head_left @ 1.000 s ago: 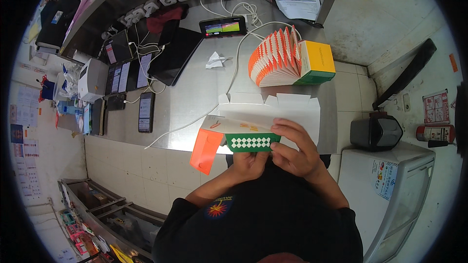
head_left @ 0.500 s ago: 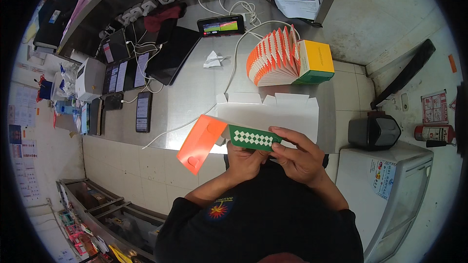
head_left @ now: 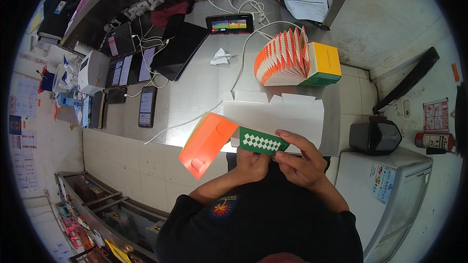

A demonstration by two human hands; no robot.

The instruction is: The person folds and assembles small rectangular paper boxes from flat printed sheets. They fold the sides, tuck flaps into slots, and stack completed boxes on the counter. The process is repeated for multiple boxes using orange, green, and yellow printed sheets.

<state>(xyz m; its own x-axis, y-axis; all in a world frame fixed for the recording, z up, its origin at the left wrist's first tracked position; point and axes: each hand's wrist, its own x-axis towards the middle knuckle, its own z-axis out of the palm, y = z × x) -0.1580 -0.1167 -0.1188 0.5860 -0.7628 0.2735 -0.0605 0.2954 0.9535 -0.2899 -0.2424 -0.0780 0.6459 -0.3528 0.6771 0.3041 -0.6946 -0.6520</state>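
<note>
Between my hands, over the table's near edge, is a partly folded cardboard carton (head_left: 209, 141). Its orange panel with half-round cuts slants out to the left, and a green panel with white diamonds faces up on the right. My left hand (head_left: 252, 166) closes on the carton from below, its fingertips partly hidden behind the green panel. With thumb and fingers, my right hand (head_left: 303, 163) pinches the right end of that panel. Just beyond lies a white cardboard blank (head_left: 278, 116) with flaps along its far side.
A fanned row of orange-and-white folded cartons (head_left: 282, 61) leans against a yellow-and-green box (head_left: 324, 63) at the table's far right. Crumpled paper (head_left: 221, 57) and a propped-up phone (head_left: 229, 23) sit mid-table. White cables, a black phone (head_left: 146, 107) and a black laptop-like slab (head_left: 183, 51) lie left.
The whole view has shifted slightly. The carton's orange panel has tilted, showing more of its face and a yellowish edge behind it. Both hands keep their hold on the carton.
</note>
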